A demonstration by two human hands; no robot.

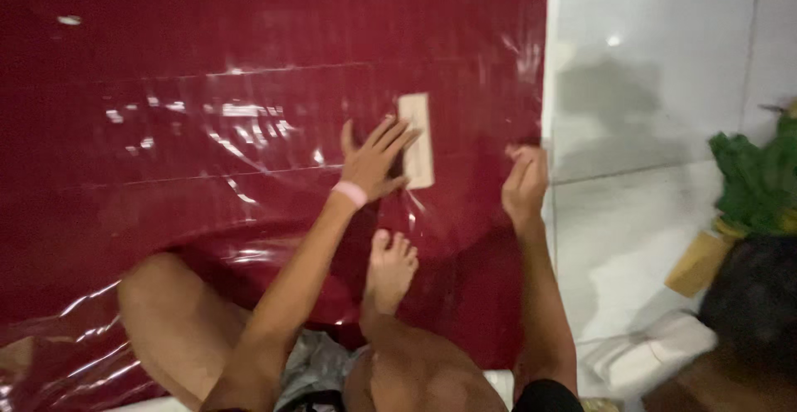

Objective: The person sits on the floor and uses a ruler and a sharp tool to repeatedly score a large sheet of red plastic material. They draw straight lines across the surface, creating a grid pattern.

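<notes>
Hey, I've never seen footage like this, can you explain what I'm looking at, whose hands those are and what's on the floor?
There is one picture, from a camera worn on a person's head, looking down at their own arms, knees and bare foot. They sit on a large dark red sheet covered with shiny clear film, spread over a white tiled floor. The left hand, with a pink wristband, presses flat beside a small pale block. The right hand is at the sheet's edge. At right lie green material, a tan piece and something white.
</notes>
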